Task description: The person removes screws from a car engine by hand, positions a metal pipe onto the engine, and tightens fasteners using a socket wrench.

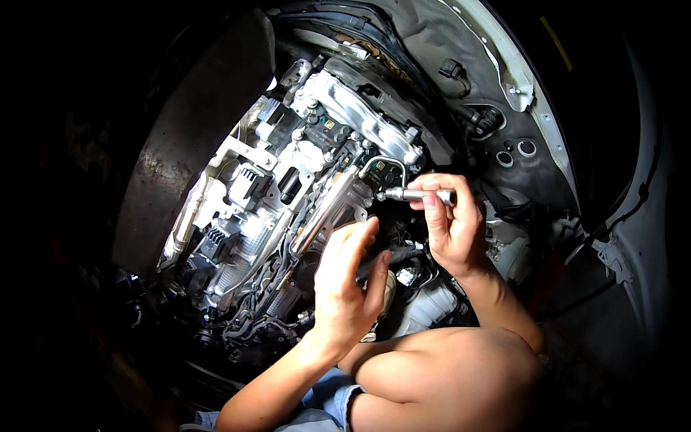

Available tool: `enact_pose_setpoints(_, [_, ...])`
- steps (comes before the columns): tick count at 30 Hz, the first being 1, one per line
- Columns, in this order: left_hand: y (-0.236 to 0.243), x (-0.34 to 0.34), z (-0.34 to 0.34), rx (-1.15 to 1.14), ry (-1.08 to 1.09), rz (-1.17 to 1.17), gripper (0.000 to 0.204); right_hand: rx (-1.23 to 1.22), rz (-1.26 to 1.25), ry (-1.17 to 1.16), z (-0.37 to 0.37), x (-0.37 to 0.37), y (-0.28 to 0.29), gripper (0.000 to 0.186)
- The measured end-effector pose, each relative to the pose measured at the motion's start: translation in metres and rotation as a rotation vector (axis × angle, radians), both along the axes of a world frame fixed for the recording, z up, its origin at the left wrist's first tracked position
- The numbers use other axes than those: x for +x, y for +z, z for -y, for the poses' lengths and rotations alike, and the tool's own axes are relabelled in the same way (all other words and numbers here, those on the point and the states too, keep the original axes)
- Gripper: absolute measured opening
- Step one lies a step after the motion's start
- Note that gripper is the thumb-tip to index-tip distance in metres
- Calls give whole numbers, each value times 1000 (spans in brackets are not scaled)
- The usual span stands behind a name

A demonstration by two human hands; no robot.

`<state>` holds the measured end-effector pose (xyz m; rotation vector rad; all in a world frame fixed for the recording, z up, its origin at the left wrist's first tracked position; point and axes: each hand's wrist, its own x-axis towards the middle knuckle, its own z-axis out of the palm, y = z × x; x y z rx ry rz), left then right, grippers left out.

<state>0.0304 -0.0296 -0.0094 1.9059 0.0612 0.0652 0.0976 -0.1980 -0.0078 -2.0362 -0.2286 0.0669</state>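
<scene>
In my right hand [459, 230] is a short silver socket extension [412, 194], pinched between thumb and fingers and held roughly level. Its wider end points right; the narrow end, with a small rounded tip, points left toward the engine [252, 209]. I cannot tell whether that tip touches anything. My left hand [347, 277] is open, thumb apart from the fingers, and appears to hold nothing. Its fingertips are beside the lower right end of a long silver rail [327, 212]. A thin bent metal pipe [389, 160] arches just above the socket extension.
A large dark curved panel [198, 144] rises left of the engine. Several black connectors and wiring [252, 324] run along its near side. A grey body panel [533, 122] curves around the right. My bare bent leg [446, 374] is close below both hands.
</scene>
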Motion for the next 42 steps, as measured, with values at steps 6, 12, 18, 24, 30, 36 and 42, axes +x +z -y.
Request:
enact_pose_setpoints(6, [-13, -31, 15, -155, -73, -193, 29, -145, 204, -15, 10, -27, -17, 14])
enact_pose_setpoints(12, [-14, -31, 10, -175, -43, -252, 25, -222, 341, 1, -4, -20, -33, 14])
enact_pose_setpoints(18, [-16, -29, 14, -217, -37, -251, 25, -315, 262, 45, 1, -13, -29, 12])
enact_pose_setpoints(24, [-22, -35, 15, -192, -29, -245, 23, -342, 204, 76, 0, -16, -37, 11])
enact_pose_setpoints(30, [-22, -30, 16, -178, -9, -249, 22, -35, 156, -217, 24, -8, -26, 9])
enact_pose_setpoints(36, [-22, -24, 20, -206, -11, -241, 22, -264, 177, -76, 38, 7, -41, 12])
enact_pose_setpoints(42, [-24, -22, 20, -178, -30, -244, 22, -308, 222, -77, 35, 16, -35, 11])
